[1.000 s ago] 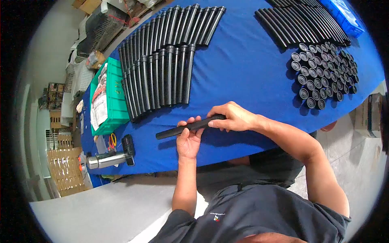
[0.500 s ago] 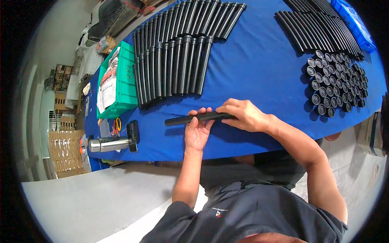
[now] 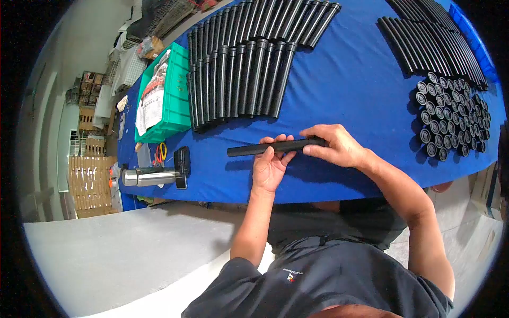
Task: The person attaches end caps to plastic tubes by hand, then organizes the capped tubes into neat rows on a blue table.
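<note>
A black tube [image 3: 245, 151] lies nearly level above the blue cloth near the table's front edge. My left hand [image 3: 270, 167] is wrapped round its middle from below, thumb on the near side. At the tube's right end, my right hand [image 3: 336, 146] has its fingers and thumb closed on it; that end is partly hidden by the fingers. Beyond my hands, two rows of black tubes with wider ends [image 3: 241, 82] lie side by side. Thinner black tubes [image 3: 424, 45] and a cluster of round black caps [image 3: 453, 116] lie at the right.
On the left are a green crate [image 3: 177, 106] with papers, a steel flask [image 3: 151, 176], a black case [image 3: 182, 167] and scissors [image 3: 160, 152]. A blue crate [image 3: 472, 34] stands at the far right. The blue-covered table [image 3: 339, 95] has a curved front edge.
The view has shifted, so the table things appear further right and slightly higher. Both hands still hold the tube; my right hand's fingers have shifted at its right end.
</note>
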`<control>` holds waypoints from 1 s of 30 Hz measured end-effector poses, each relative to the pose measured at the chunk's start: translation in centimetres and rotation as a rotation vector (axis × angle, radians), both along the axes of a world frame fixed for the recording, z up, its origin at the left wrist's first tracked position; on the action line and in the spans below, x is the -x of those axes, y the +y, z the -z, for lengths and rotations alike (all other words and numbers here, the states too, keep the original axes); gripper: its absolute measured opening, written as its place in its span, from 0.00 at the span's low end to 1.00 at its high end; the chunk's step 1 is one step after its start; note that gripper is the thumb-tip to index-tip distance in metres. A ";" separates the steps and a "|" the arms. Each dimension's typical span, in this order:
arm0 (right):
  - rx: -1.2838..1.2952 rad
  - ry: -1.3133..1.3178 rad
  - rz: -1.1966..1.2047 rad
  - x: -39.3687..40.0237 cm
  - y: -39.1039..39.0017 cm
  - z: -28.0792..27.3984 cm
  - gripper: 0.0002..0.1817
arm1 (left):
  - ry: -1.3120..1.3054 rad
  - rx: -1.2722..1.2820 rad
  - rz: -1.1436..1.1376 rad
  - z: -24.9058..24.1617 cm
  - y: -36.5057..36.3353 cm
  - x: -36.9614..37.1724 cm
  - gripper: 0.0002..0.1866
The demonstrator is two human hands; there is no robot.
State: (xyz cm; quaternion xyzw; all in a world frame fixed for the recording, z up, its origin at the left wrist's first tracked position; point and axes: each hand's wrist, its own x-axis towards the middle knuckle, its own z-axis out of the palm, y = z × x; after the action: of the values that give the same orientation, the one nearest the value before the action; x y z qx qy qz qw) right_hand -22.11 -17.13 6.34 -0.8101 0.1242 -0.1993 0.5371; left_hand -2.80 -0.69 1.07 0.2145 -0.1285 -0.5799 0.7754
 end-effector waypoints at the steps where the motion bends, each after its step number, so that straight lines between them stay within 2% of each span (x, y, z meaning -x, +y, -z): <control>1: 0.130 -0.100 0.003 -0.1 0.2 0.5 0.24 | 0.008 0.007 0.001 0.3 0.0 -0.2 0.12; 3: 0.389 -0.302 0.010 -0.5 0.4 1.0 0.22 | 0.017 0.007 -0.003 0.4 0.0 -0.2 0.12; 4: 0.398 -0.254 0.013 -0.5 0.6 1.6 0.20 | 0.017 -0.003 -0.006 0.2 0.0 -0.1 0.12; 7: 0.206 -0.271 0.015 -0.3 0.4 1.5 0.19 | -0.002 -0.052 -0.008 -0.2 -0.1 0.0 0.15; 10: -0.463 0.016 0.024 0.2 0.1 0.5 0.17 | -0.084 -0.148 0.043 -0.9 -0.1 0.3 0.21; 12: -0.577 0.011 0.059 0.5 -0.8 0.2 0.14 | -0.223 -0.244 0.105 -2.2 -0.2 0.8 0.22; 15: -0.646 0.030 0.097 0.6 -1.8 0.1 0.13 | -0.855 -0.572 0.123 -3.5 0.6 2.5 0.16; 16: -0.653 0.031 0.108 0.5 -1.9 0.4 0.13 | -1.010 -0.599 0.011 -4.1 0.9 3.4 0.12; 19: -0.642 0.036 0.094 0.4 -2.2 0.7 0.13 | -2.085 -0.103 -0.547 -7.0 0.1 2.9 0.16; 20: -0.638 0.040 0.082 0.5 -2.3 0.8 0.13 | -2.240 -0.072 -0.627 -8.0 -0.6 3.1 0.22; 24: -0.695 0.033 0.003 0.7 -2.9 1.0 0.14 | -2.418 -0.124 -0.369 -8.0 -1.3 2.4 0.26; 27: -0.761 0.012 0.033 0.8 -2.7 0.9 0.21 | -2.364 -0.114 -0.308 -7.3 -1.5 1.4 0.24; 30: -0.772 -0.081 0.155 0.8 -3.1 0.2 0.30 | -2.258 -0.149 -0.442 -9.0 -3.0 0.0 0.22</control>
State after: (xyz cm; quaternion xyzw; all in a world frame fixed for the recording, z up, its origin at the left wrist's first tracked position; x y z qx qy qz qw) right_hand -22.91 -20.20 6.16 -0.5282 0.2294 -0.2098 0.7902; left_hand -2.84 -3.73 10.09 0.6745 -0.6743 0.0847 0.2886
